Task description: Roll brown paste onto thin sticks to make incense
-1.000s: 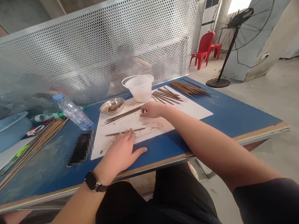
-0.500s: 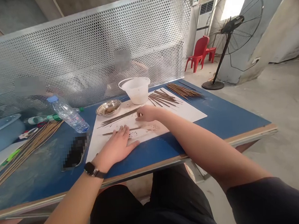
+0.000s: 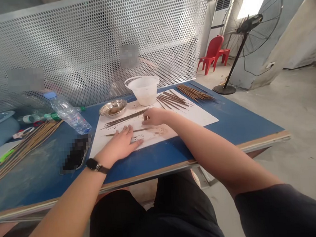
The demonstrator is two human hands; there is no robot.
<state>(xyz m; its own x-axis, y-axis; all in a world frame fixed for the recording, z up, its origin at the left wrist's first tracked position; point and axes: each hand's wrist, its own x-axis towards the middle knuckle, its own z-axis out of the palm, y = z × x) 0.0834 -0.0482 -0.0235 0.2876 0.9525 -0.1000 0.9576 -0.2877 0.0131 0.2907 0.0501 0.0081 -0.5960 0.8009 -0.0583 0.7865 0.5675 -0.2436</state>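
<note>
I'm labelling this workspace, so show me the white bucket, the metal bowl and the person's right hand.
White bucket [image 3: 145, 92], head view: front of its outer wall.
Metal bowl [image 3: 105, 108], head view: inner wall.
Right hand [image 3: 156, 116], head view: back of the hand.

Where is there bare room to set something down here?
On the table, the widest bare patch lies between the white sheet and the right edge. A smaller one lies between left hand and right forearm. Crowded: around the bucket, dish, dark sticks; also around the bottle.

The sticks [image 3: 126, 118] look rough and matt, the dish [image 3: 106, 111] glossy metal, the bucket [image 3: 145, 93] smooth plastic.
</note>
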